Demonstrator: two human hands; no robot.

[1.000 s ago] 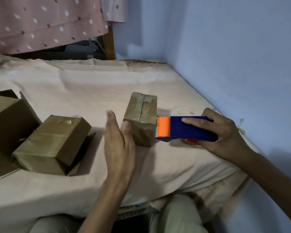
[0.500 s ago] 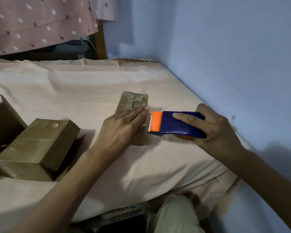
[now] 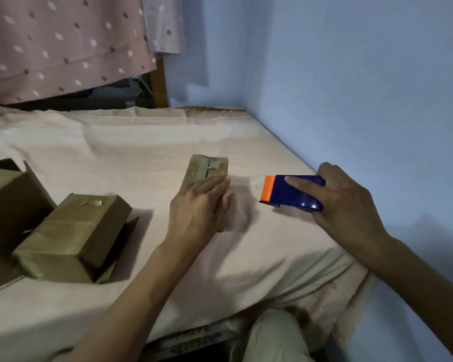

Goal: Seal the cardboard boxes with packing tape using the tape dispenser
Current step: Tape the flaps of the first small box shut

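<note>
A small taped cardboard box [image 3: 207, 167] lies on the bed near the middle. My left hand [image 3: 198, 209] rests flat on its top with straight fingers, covering the near half. To the right, my right hand [image 3: 343, 205] grips a blue tape dispenser [image 3: 293, 194] with an orange front, its forefinger laid along the top. The dispenser sits a short gap to the right of the box, orange end toward it, low over the sheet.
A second taped box [image 3: 76, 233] lies at the left on a flattened flap, beside a larger open carton [image 3: 8, 202] at the left edge. The pale bed sheet [image 3: 141, 142] meets a blue wall [image 3: 351, 87] on the right. A spotted curtain hangs behind.
My left hand went from upright beside the small box to lying flat on its top. The dispenser has drawn away to the right, off the box's side.
</note>
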